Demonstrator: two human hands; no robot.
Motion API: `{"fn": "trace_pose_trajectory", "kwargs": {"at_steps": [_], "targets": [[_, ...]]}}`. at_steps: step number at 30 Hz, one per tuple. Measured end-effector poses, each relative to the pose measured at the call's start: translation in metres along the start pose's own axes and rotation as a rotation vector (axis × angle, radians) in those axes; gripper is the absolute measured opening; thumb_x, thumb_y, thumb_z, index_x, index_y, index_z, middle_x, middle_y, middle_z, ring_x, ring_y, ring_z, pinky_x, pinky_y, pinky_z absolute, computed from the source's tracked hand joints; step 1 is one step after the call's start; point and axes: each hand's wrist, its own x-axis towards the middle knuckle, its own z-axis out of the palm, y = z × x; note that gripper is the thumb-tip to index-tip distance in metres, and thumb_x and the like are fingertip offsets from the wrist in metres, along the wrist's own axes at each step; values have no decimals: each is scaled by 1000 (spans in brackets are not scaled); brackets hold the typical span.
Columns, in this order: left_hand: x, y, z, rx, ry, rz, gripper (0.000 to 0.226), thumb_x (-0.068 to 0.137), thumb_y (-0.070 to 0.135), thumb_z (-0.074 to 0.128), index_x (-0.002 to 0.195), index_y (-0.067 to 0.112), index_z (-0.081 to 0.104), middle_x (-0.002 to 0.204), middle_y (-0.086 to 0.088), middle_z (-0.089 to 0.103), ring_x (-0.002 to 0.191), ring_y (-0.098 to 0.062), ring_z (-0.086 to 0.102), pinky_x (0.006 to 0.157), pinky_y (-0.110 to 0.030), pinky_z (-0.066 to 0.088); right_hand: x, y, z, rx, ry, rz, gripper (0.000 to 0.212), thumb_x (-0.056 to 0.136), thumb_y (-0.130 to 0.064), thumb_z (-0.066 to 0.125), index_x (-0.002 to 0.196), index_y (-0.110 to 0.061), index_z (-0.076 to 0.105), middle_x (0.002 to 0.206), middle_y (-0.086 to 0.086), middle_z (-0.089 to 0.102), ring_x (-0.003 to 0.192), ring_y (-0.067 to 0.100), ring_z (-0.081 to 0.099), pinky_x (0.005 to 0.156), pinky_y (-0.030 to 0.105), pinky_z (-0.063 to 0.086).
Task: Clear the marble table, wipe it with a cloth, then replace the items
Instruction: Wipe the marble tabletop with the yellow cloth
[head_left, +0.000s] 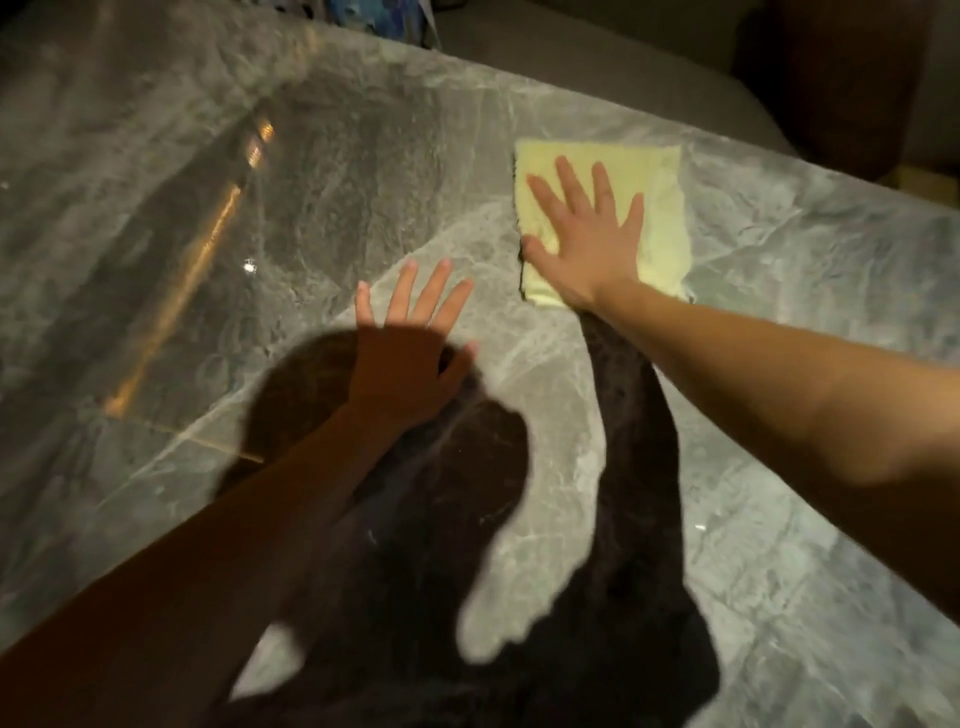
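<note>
A pale yellow cloth (654, 208) lies flat on the grey marble table (260, 208), near its far right edge. My right hand (582, 234) presses down on the cloth with fingers spread, palm flat. My left hand (410, 353) rests flat on the bare marble to the left of the cloth and a little nearer to me, fingers apart, holding nothing. Dark shadows of my arms and head fall across the near part of the table.
The table's far edge runs diagonally from upper left to right. Beyond it lie a grey floor (571, 47), a dark brown piece of furniture (841, 78) at the top right, and a blue patterned object (374, 15) at the top.
</note>
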Motion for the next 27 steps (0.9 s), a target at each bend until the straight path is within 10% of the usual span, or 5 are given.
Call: {"fn": "trace_pose_trajectory", "kwargs": {"at_steps": [12,19,27], "targets": [[-26,38,-40,3,-47,20,66,90,55,10,150,26,13,160,1,7,148,-23,-2,113,-59,-5,-235,-36,51,-19,28,-241,69,84,-65,34,148,-40,29,159,-3,25,145,39,18,107,73,16],[-41,94,-57,14,-90,155,71,86,58,4,150,29,5,160,3,-3,147,-20,-10,115,-55,-10,-305,-50,51,174,-25,-214,64,87,-54,41,148,-38,28,161,-6,18,149,34,-1,112,63,-14],[-71,152,-75,-25,0,155,66,91,56,13,150,28,6,160,3,-3,146,-18,-12,112,-52,-14,-315,13,-6,156,25,-99,73,86,-54,36,152,-36,9,163,-1,5,149,20,-8,114,56,-10]]}}
